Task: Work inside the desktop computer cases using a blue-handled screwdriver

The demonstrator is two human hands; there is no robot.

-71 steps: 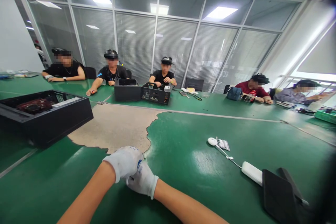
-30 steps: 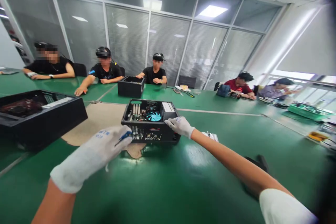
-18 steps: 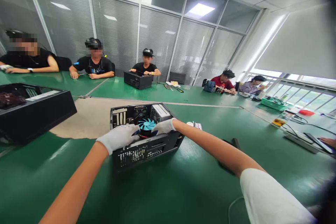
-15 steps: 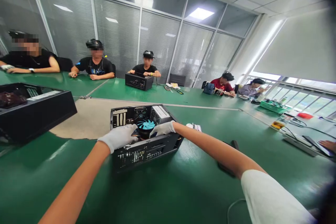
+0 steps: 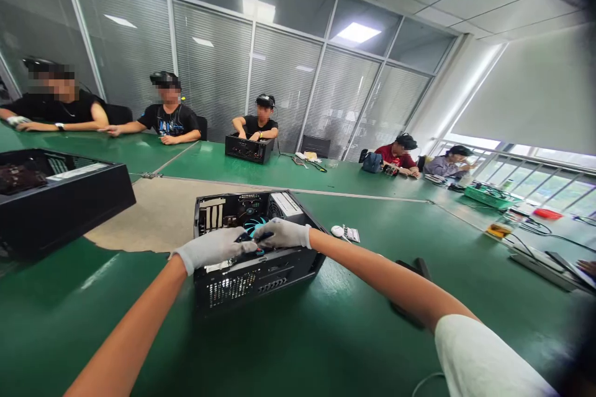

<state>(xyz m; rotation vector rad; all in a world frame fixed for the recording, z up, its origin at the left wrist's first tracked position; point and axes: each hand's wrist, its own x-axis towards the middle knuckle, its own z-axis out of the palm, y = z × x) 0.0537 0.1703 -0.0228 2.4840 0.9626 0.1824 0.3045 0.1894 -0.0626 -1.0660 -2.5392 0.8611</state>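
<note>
An open black computer case (image 5: 279, 276) lies on the green table before me, its inside facing up. Within it sits a CPU cooler with a turquoise fan (image 5: 252, 225), partly covered by my fingers. My left hand (image 5: 221, 248), in a whitish glove, reaches over the near wall with its fingers closed just in front of the fan. From the other side my right hand (image 5: 285, 234), gloved too, bends its fingers down beside the fan, close to the left fingertips. A small dark piece with a bit of blue and red shows between them; its kind is unclear.
Another open black case (image 5: 69, 205) stands at the left by a tan sheet (image 5: 149, 211). Right of my case lie a round white item (image 5: 338, 231) and a dark object (image 5: 410, 273). Several people sit around the table, one at a computer case (image 5: 249, 149).
My right hand has lifted slightly and come left over the fan's near side. My left fingers have moved right, so both hands now meet. The camera view has shifted a little.
</note>
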